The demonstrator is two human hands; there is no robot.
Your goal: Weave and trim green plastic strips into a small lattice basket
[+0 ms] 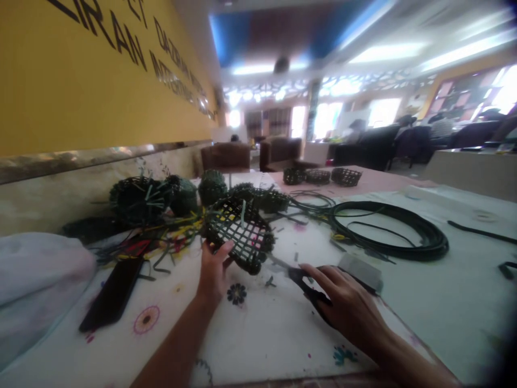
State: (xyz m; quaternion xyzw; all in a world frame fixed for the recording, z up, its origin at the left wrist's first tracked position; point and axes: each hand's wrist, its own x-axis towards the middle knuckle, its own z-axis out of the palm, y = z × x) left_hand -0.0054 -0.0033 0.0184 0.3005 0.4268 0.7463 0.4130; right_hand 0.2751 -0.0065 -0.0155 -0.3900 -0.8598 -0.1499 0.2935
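A dark green woven basket (242, 229) with an open lattice is tilted up off the table, its weave facing me. My left hand (214, 269) grips its lower left edge, thumb on the near side. In my right hand (339, 296) is a pair of black-handled scissors (309, 291), lying low over the table. Their blades point left toward the basket's lower right rim; whether they touch it I cannot tell. Short cut bits of green strip (270, 281) lie below the basket. A pale strip end stands up from the weave.
Several more green woven baskets (139, 199) stand at the back left, and others (346, 177) on the pink cover beyond. A coil of dark strip (434, 245) lies at right, near a grey block (361, 272). A black phone (113, 293) and white cloth (40, 285) are at left.
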